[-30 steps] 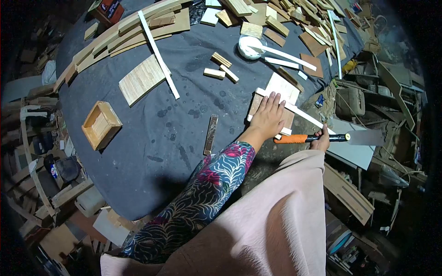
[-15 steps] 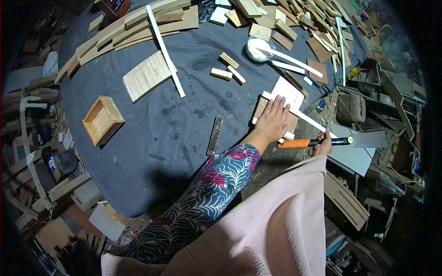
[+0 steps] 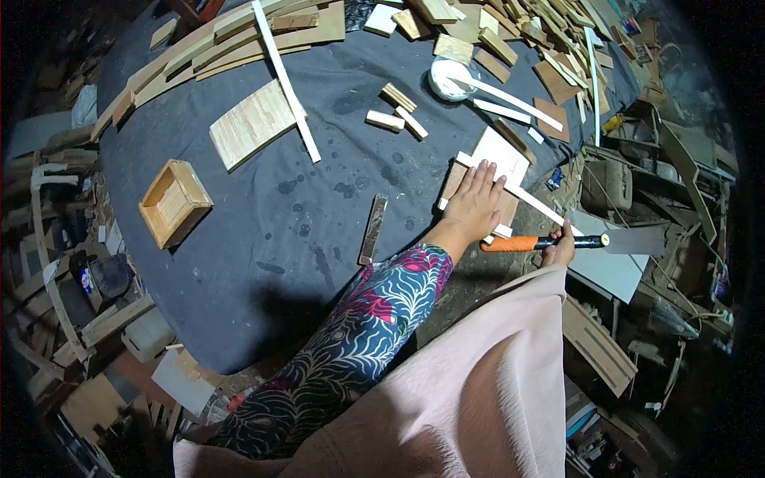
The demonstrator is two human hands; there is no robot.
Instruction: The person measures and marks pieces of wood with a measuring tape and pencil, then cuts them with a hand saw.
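My left hand [image 3: 476, 203] lies flat with fingers stretched over a small wooden board piece [image 3: 454, 182] and a thin pale wood strip [image 3: 535, 205] at the table's right edge. Under its fingertips is a whitish flat board [image 3: 499, 153]. My right hand [image 3: 560, 248] is closed around a handsaw with an orange and black handle [image 3: 514, 244]; its blade [image 3: 636, 241] points right. One finger of that hand reaches up to the strip's near end. A dark narrow stick [image 3: 373, 229] lies left of my left forearm.
Dark cloth covers the table [image 3: 263, 263]. On it are an open wooden box [image 3: 177, 205], a plywood piece [image 3: 253, 127], several short blocks [image 3: 398, 98], and a bowl of white paste [image 3: 451, 80] with a stick across it. Offcuts [image 3: 550, 32] pile up at the back right. Clutter surrounds the table.
The view has shifted very slightly. Both hands keep nearly the same pose, and the saw and strip stay in about the same place.
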